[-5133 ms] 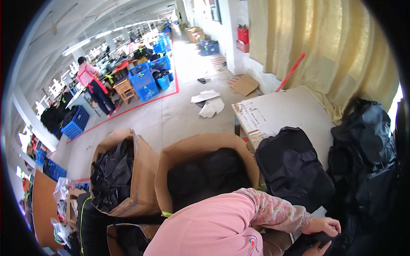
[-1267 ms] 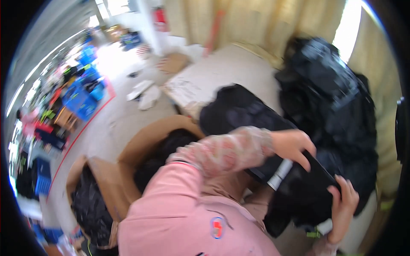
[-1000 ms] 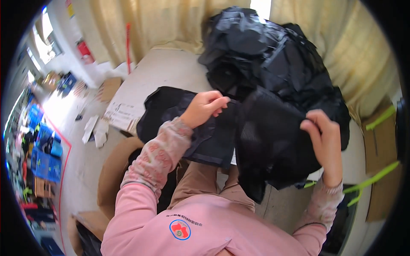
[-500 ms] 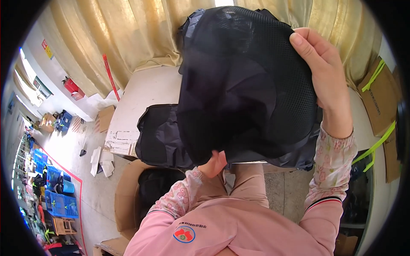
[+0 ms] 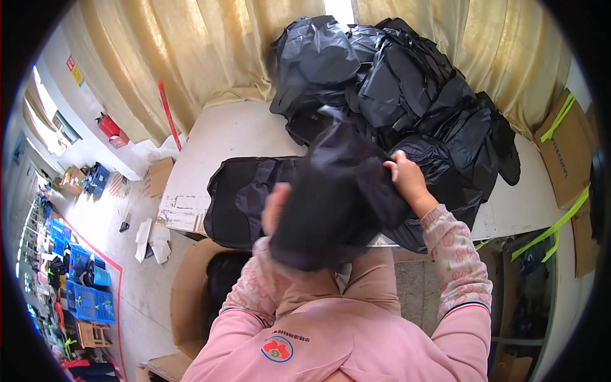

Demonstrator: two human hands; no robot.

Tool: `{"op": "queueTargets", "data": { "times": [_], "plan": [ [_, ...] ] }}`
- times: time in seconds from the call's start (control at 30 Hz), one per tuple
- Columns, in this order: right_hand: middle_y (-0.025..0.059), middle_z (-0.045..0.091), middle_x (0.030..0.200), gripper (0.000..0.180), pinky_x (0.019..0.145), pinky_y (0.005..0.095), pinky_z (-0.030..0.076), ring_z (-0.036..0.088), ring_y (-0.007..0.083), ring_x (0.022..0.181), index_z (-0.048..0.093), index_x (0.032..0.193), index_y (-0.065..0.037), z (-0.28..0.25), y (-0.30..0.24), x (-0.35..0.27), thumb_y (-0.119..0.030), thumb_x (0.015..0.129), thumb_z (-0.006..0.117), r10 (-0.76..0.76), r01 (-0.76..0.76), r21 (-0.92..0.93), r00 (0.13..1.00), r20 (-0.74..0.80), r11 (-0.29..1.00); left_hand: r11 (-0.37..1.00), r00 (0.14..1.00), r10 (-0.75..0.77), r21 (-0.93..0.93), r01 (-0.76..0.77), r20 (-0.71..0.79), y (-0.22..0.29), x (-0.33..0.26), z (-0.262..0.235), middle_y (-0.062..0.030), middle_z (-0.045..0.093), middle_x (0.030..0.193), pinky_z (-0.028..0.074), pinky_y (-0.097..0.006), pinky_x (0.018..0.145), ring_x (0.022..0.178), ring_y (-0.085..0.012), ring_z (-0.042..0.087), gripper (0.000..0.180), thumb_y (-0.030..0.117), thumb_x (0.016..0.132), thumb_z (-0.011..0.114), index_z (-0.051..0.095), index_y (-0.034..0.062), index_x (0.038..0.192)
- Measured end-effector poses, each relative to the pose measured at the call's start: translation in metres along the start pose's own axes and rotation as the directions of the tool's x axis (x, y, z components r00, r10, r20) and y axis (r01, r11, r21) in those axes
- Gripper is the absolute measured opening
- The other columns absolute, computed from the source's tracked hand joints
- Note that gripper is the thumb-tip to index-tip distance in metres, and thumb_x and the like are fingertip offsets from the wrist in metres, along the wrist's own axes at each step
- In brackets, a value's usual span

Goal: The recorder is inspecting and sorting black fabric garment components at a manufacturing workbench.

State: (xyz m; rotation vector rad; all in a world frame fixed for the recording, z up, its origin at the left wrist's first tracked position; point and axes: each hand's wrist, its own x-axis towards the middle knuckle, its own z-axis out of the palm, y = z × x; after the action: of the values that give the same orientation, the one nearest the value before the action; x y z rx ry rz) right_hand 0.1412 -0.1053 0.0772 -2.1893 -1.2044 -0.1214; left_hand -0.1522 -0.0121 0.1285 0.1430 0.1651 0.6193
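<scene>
I hold a black fabric piece (image 5: 334, 197) in front of me, over the table's near edge. My left hand (image 5: 275, 207) grips its left side, mostly hidden behind the cloth. My right hand (image 5: 407, 178) pinches its upper right corner. Under it lies a flat stack of black pieces (image 5: 245, 194) on the white table (image 5: 223, 137). Behind, a big heap of black fabric and plastic bags (image 5: 394, 76) covers the far right of the table.
An open cardboard box (image 5: 194, 293) with black items stands on the floor at my left knee. Beige curtains (image 5: 191, 57) hang behind the table. Flat cardboard (image 5: 563, 153) leans at the right. Blue crates (image 5: 86, 299) sit far left.
The black piece, held high and spread in front of the camera half a second ago, has come down toward the table edge. My right hand dropped with it.
</scene>
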Motion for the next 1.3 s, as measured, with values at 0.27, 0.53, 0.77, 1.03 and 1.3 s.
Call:
{"op": "queueTargets", "data": {
  "times": [0.27,0.53,0.77,1.03,1.3],
  "plan": [
    [0.0069,0.067,0.094,0.018,0.073,0.0284,0.051,0.064,0.0136,0.083,0.059,0.102,-0.001,-0.071,0.013,0.004,-0.015,0.092,0.062,0.122,-0.232,0.899,0.972,0.201,0.371,0.337,0.986,0.140,0.932,-0.132,0.089,0.161,0.002,-0.053,-0.0079,0.064,0.114,0.047,-0.028,0.090,0.101,-0.0176,0.061,0.040,0.031,0.097,0.056,0.058,0.0000,0.122],
    [0.0075,0.064,0.106,0.060,0.055,0.0165,0.044,0.059,0.0075,0.075,0.039,0.139,-0.006,-0.061,-0.055,-0.016,-0.006,0.085,0.066,-0.235,-0.398,0.887,0.862,0.449,0.236,0.229,0.887,0.461,0.963,-0.144,0.024,0.249,0.006,-0.075,-0.0091,0.066,0.109,0.053,-0.031,0.082,0.095,-0.0170,0.064,0.034,0.022,0.095,0.060,0.059,0.0009,0.121],
    [0.0082,0.064,0.107,0.069,0.060,0.0231,0.050,0.063,0.0121,0.088,0.034,0.140,-0.007,0.035,-0.085,-0.022,0.004,0.080,0.066,-0.164,-0.325,0.923,0.918,0.360,0.205,-0.503,0.799,0.504,0.864,-0.037,0.328,0.337,0.015,-0.056,-0.0068,0.070,0.091,0.051,-0.030,0.074,0.076,-0.0176,0.064,0.028,0.024,0.088,0.067,0.067,0.0001,0.104],
    [0.0178,0.064,0.094,0.067,0.057,0.0312,0.052,0.066,0.0247,0.072,0.041,0.129,0.001,0.200,-0.004,-0.087,-0.012,0.075,0.077,0.239,-0.381,0.607,0.922,0.304,0.698,-0.739,0.804,0.103,0.587,-0.332,0.585,0.108,0.048,-0.084,-0.0183,0.051,0.127,0.035,-0.041,0.105,0.123,-0.0356,0.045,0.050,0.023,0.075,0.073,0.056,0.0038,0.118],
    [0.0226,0.067,0.090,0.057,0.071,0.0449,0.050,0.066,0.0388,0.079,0.065,0.095,0.002,0.176,-0.044,-0.028,-0.052,0.077,0.065,0.230,-0.322,0.435,0.940,0.252,0.841,-0.818,0.877,-0.451,0.316,-0.481,0.169,-0.002,0.011,-0.158,-0.0156,0.016,0.156,0.012,-0.069,0.107,0.144,-0.0362,0.013,0.094,0.046,0.069,0.077,0.030,0.0295,0.148]
  ]
}}
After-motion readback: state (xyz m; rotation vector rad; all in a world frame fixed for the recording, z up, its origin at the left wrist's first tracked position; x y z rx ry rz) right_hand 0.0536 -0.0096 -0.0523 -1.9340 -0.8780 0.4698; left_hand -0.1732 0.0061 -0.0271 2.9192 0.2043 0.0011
